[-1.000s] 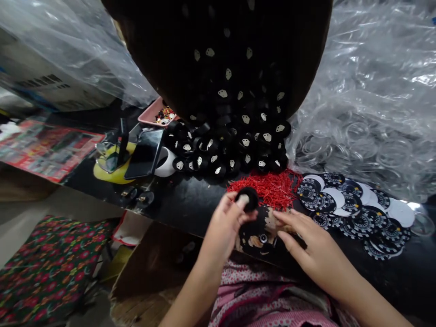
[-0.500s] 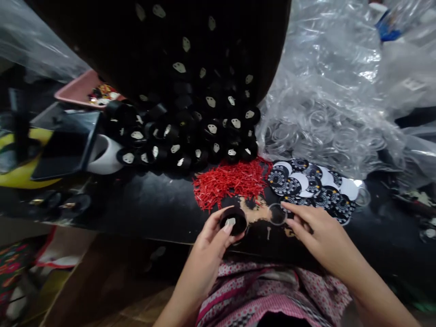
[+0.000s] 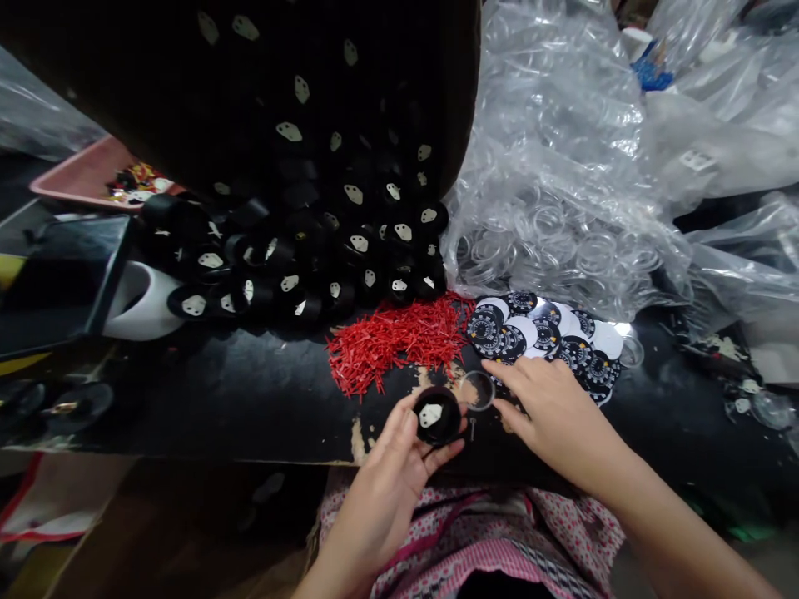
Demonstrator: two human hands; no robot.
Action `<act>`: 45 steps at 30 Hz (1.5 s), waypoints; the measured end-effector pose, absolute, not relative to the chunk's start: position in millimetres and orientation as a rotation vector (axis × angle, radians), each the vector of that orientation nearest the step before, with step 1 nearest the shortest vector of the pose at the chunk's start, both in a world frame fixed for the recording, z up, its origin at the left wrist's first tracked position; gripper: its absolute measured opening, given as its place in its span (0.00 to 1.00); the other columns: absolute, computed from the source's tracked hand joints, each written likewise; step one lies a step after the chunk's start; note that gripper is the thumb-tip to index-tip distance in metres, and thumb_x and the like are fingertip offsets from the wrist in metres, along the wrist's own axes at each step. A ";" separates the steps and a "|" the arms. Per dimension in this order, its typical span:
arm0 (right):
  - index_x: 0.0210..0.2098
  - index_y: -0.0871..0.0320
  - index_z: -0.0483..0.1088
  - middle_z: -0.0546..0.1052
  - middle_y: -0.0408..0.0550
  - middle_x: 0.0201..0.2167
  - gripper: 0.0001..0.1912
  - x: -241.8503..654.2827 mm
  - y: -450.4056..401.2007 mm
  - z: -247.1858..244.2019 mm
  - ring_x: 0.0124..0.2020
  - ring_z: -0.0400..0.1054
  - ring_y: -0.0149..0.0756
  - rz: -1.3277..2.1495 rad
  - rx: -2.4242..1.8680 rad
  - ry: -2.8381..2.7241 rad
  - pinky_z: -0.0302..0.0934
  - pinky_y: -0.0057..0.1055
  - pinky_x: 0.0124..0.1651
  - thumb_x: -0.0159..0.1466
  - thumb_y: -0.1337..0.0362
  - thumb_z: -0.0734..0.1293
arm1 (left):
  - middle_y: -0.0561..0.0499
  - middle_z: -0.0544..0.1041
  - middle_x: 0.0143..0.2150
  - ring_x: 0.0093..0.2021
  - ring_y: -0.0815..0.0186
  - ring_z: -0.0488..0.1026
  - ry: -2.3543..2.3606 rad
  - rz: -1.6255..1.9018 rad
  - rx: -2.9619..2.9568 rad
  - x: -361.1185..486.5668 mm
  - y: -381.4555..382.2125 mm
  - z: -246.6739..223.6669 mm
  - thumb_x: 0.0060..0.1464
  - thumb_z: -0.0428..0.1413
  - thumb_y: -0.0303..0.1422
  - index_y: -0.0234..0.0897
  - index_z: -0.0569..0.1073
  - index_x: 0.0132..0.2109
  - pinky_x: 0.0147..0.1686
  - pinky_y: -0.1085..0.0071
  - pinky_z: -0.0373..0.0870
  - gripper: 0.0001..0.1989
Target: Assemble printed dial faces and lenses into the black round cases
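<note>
My left hand [image 3: 399,453] is wrapped round a small round black case [image 3: 439,418], its open side turned up toward me. A white shield-shaped piece with small holes [image 3: 430,415] shows inside the case. Just to the right, my right hand [image 3: 543,399] pinches a clear round cover [image 3: 478,391] at its edge between thumb and index finger. The cover is very close to the case's right rim; whether they touch I cannot tell. A small pin-like piece [image 3: 473,429] lies on the black table below the cover.
Behind my hands lie a heap of red slivers [image 3: 399,341] and overlapping black-and-white printed discs [image 3: 543,337]. Farther back are many black cases [image 3: 325,291] by a large dark sack and clear rings [image 3: 549,241] in plastic. A tablet [image 3: 59,279] and pink tray [image 3: 81,179] stand left.
The case and the clear cover have come closer together. My left hand has turned the case so its inside faces me more, and its thumb is off the white piece. The view has swung right.
</note>
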State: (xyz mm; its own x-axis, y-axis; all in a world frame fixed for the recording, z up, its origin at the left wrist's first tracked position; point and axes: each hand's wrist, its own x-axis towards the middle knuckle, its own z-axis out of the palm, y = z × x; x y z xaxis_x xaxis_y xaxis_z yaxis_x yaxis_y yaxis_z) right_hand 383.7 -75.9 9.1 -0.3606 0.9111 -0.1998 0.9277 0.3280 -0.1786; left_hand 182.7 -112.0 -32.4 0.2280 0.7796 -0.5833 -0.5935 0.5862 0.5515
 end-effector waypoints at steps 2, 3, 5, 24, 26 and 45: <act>0.61 0.61 0.68 0.78 0.54 0.43 0.22 382.2 -77.6 10.7 0.45 0.72 0.48 -0.567 1.692 2.536 0.64 0.47 0.48 0.67 0.68 0.63 | 0.45 0.80 0.54 0.55 0.52 0.77 0.884 0.881 0.227 189.7 -109.3 -31.2 0.60 0.57 0.46 0.46 0.77 0.51 0.53 0.52 0.75 0.16; 0.62 0.61 0.67 0.79 0.54 0.44 0.23 382.2 -77.5 11.2 0.45 0.72 0.46 -0.648 1.673 2.560 0.65 0.45 0.48 0.67 0.70 0.62 | 0.45 0.78 0.58 0.58 0.52 0.75 0.871 0.876 0.226 193.2 -106.5 -30.6 0.61 0.56 0.45 0.47 0.76 0.52 0.56 0.51 0.73 0.16; 0.63 0.61 0.65 0.79 0.53 0.45 0.23 383.2 -73.1 11.6 0.46 0.72 0.44 -0.715 1.711 2.628 0.65 0.43 0.49 0.68 0.71 0.60 | 0.46 0.76 0.60 0.60 0.54 0.73 0.881 0.934 0.236 198.9 -98.4 -30.0 0.62 0.55 0.44 0.47 0.76 0.53 0.59 0.50 0.70 0.15; 0.52 0.56 0.77 0.79 0.54 0.45 0.17 410.9 -14.4 2.1 0.46 0.68 0.48 -0.200 2.092 2.791 0.61 0.47 0.51 0.71 0.65 0.59 | 0.46 0.81 0.51 0.50 0.54 0.78 1.034 1.048 0.268 185.4 -101.2 -29.8 0.59 0.58 0.45 0.44 0.77 0.49 0.49 0.56 0.76 0.16; 0.53 0.56 0.76 0.78 0.54 0.48 0.17 417.1 -16.0 1.8 0.50 0.68 0.47 -0.274 2.190 2.849 0.61 0.49 0.55 0.71 0.64 0.59 | 0.46 0.81 0.50 0.47 0.57 0.78 1.016 1.046 0.253 185.3 -101.7 -30.0 0.60 0.57 0.45 0.44 0.77 0.50 0.46 0.59 0.76 0.16; 0.35 0.55 0.74 0.76 0.46 0.35 0.04 347.6 -61.0 11.5 0.36 0.70 0.35 -1.559 2.160 2.582 0.66 0.32 0.39 0.65 0.65 0.67 | 0.45 0.81 0.53 0.53 0.57 0.79 0.935 1.148 0.093 194.9 -93.5 -25.6 0.60 0.59 0.42 0.41 0.76 0.52 0.58 0.56 0.72 0.16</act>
State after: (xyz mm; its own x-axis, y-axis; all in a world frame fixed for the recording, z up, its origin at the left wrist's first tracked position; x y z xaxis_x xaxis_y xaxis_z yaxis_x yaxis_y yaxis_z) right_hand 347.6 -61.0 11.5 -0.2182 0.9729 -0.0766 0.5207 0.0497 -0.8523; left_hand 194.9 -93.5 -25.6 0.0911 0.8069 -0.5836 -0.7350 0.4499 0.5073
